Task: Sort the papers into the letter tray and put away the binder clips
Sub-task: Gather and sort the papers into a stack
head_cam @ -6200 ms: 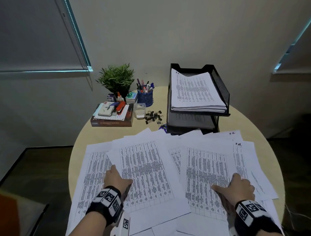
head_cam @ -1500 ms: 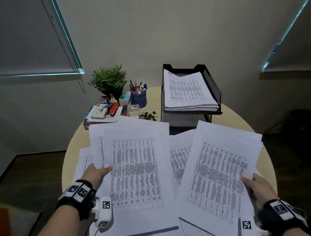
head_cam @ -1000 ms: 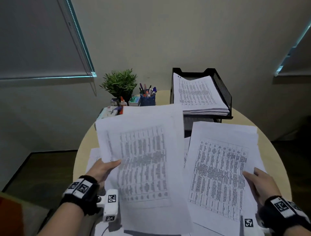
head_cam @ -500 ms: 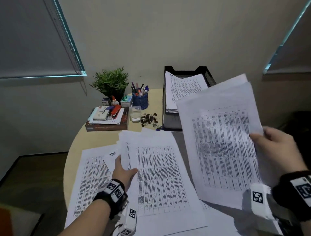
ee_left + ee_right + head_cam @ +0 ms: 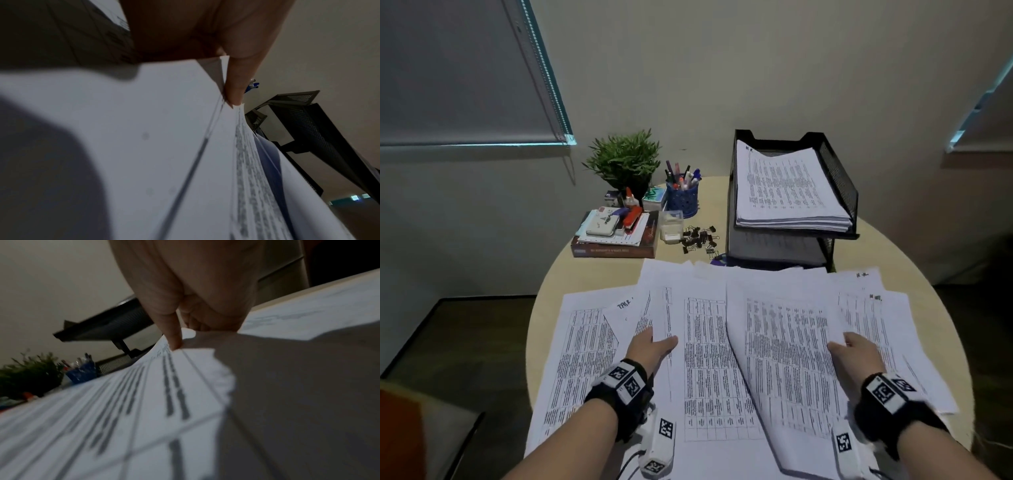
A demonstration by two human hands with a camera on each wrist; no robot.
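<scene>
Printed sheets of paper [image 5: 709, 359] lie fanned across the round table [image 5: 914, 274]. My left hand [image 5: 654, 342] pinches the left edge of a middle stack, thumb on top and fingers hidden beneath; the left wrist view shows the thumb [image 5: 234, 81] on several sheet edges. My right hand [image 5: 849, 346] pinches the right edge of another stack [image 5: 784, 359], whose near edge curls up off the table. The black mesh letter tray [image 5: 839, 185] stands at the back right with a paper pile [image 5: 784, 185] in its top tier. Several black binder clips [image 5: 698, 236] lie loose left of the tray.
A small clear box [image 5: 671, 226] stands beside the clips. Behind it are a blue pen cup [image 5: 682, 198] and a potted plant [image 5: 623, 161]. A book stack with stationery [image 5: 616, 240] sits at the back left. Paper overhangs the table's near edge.
My right hand has brought its raised stack down from the upper right onto the spread papers. My left hand has stayed low and now pinches a sheet edge.
</scene>
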